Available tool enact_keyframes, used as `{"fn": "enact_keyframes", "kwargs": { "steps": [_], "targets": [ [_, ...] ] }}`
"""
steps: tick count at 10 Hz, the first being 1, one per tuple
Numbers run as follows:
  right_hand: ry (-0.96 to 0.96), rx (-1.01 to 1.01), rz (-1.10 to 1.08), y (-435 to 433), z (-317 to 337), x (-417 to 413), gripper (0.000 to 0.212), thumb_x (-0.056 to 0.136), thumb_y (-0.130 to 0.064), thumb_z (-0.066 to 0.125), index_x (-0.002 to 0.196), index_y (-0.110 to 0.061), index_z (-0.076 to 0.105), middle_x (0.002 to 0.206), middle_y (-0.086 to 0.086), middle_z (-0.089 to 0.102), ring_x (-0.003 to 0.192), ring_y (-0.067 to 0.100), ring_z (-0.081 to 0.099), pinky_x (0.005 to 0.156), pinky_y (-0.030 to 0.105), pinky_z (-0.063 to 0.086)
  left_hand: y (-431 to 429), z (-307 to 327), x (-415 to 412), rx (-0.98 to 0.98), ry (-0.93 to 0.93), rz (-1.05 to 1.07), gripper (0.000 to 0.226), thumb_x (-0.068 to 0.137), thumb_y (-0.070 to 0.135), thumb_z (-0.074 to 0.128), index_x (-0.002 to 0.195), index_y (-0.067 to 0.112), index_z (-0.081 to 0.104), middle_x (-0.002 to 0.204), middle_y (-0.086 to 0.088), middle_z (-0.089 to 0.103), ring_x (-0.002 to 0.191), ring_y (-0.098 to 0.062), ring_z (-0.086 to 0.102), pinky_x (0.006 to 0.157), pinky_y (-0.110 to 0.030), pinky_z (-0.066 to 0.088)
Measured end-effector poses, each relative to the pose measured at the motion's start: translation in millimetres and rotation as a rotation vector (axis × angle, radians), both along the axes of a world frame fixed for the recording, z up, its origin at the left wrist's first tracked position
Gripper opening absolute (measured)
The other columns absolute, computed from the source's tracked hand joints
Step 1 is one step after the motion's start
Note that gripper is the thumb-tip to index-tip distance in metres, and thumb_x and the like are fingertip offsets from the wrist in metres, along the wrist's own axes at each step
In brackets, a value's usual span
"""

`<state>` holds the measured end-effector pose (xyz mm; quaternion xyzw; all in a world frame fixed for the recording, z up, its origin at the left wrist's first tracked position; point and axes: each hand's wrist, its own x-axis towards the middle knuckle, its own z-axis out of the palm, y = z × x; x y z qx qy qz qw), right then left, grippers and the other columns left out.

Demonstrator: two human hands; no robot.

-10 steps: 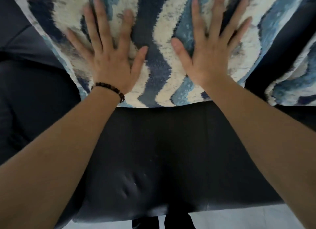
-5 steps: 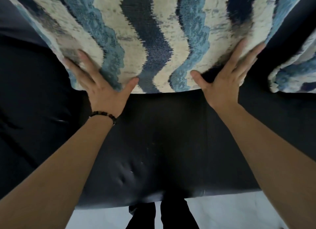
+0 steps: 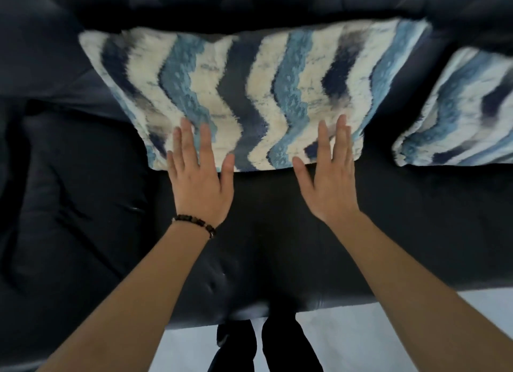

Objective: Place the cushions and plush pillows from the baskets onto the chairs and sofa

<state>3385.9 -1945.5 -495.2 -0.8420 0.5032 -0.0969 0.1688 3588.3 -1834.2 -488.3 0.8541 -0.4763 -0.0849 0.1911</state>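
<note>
Blue-striped cushion [image 3: 249,94] on sofa [image 3: 416,219], just beyond flat, empty hands: left [image 3: 198,185], right [image 3: 330,188].

Both forearms are bare, with no sleeves in view. The left hand [image 3: 200,187] has a bracelet [image 3: 195,223] of dark round beads at the wrist; the right hand [image 3: 329,185] wears nothing; legs [image 3: 273,346] in black trousers

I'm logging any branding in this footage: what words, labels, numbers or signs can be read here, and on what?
None. The wavy-striped cushion, the second cushion, the dark sofa and the bead bracelet show no readable text.
</note>
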Motion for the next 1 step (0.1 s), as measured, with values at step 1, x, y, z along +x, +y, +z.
{"fn": "enact_keyframes", "kwargs": {
  "steps": [1],
  "targets": [
    [-0.065,0.052,-0.029,11.7,77.5,2.5,0.074,0.106,-0.048,0.042,0.163,-0.011,0.011,0.171,0.016,0.004,0.158,0.032,0.006,0.125,0.049,0.017,2.3,78.8,-8.7,-0.024,0.046,0.033,0.067,0.107,0.047,0.037,0.16,0.008,0.025,0.169,-0.022,0.012,0.156,-0.04,0.013,0.123,-0.06,0.02]
  ]
}}
